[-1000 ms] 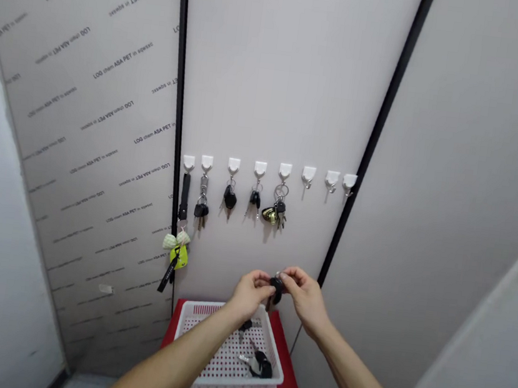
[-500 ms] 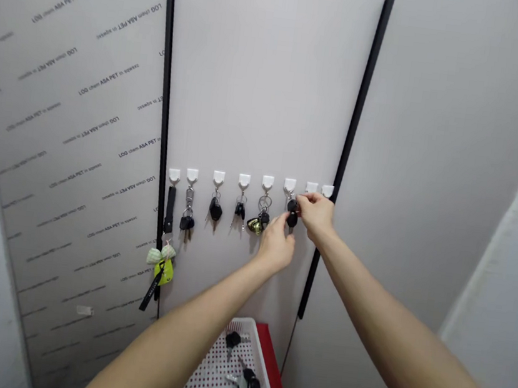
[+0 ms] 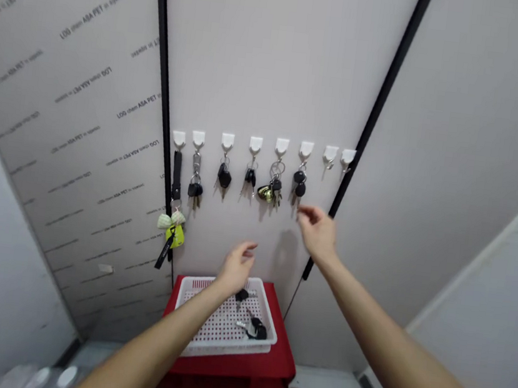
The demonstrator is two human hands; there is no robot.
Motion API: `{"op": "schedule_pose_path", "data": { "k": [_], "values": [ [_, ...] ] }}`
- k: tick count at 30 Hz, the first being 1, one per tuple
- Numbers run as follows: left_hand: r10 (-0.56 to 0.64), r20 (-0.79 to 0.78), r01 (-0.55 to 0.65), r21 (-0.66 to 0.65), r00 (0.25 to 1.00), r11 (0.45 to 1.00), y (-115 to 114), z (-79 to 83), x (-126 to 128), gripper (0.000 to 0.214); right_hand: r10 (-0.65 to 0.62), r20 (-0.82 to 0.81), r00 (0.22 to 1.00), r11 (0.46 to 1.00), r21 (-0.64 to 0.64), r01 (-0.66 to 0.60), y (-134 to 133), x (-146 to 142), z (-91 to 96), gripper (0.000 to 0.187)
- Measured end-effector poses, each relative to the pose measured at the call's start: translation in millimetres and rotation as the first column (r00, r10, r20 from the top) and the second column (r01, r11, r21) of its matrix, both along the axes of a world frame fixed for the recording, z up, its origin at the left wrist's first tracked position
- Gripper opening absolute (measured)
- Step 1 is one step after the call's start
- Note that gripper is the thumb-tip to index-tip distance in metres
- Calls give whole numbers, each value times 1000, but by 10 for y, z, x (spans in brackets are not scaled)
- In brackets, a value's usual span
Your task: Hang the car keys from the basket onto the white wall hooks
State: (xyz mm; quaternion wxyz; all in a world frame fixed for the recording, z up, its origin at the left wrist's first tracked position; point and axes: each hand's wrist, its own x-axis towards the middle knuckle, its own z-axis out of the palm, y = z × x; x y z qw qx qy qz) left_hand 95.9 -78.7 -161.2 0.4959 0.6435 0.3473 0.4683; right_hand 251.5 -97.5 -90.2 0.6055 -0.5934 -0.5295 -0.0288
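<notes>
A bunch of black-headed keys (image 3: 299,186) hangs by its ring from a white hook (image 3: 306,150). Just below and right of these keys is my right hand (image 3: 319,234), its bent fingers apart with nothing visible in them. Lower down, my left hand (image 3: 235,270) hovers over the back of a white perforated basket (image 3: 271,321), fingers loosely apart and holding nothing. Inside the basket lie two sets of black-headed keys, one (image 3: 242,295) near the back and one (image 3: 257,328) at the right front.
More key bunches hang on the hooks to the left, including one with a gold charm (image 3: 265,193) and a black strap (image 3: 177,174) with a bow and yellow tag. Two bare hooks (image 3: 330,154) are at the right. The basket stands on a red stool (image 3: 284,354).
Both hands have come away from the right-hand key bunch, which now hangs free. My left hand has dropped toward the basket, my right hand slightly down. The view has tilted downward.
</notes>
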Motion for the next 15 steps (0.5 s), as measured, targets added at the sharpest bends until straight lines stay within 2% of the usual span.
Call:
{"op": "schedule_pose_path", "data": {
  "k": [1, 3, 5, 7, 10, 15],
  "values": [
    [41, -38, -43, -63, 998, 997, 22, -201, -95, 27, 89, 32, 996, 988, -131, -84, -45, -69, -239, 20],
    [104, -104, -119, -154, 989, 981, 44, -559, -258, 23, 243, 76, 967, 901, -387, -196, -100, -234, -717, 19],
    [126, -169, -160, -206, 977, 965, 38, -824, -371, 21, 319, 148, 936, 806, -561, -186, -98, -401, -1115, 23],
    [107, -228, -160, -225, 968, 961, 16, -992, -434, 20, 356, 256, 899, 737, -669, -101, -45, -541, -1379, 25],
    [54, -325, -130, -218, 944, 967, -10, -1113, -465, 22, 353, 353, 866, 679, -734, 22, 76, -671, -1556, 23],
    [1, -458, -109, -209, 889, 972, -9, -1162, -475, 25, 302, 393, 868, 646, -755, 117, 173, -754, -1636, 23]
  ]
}}
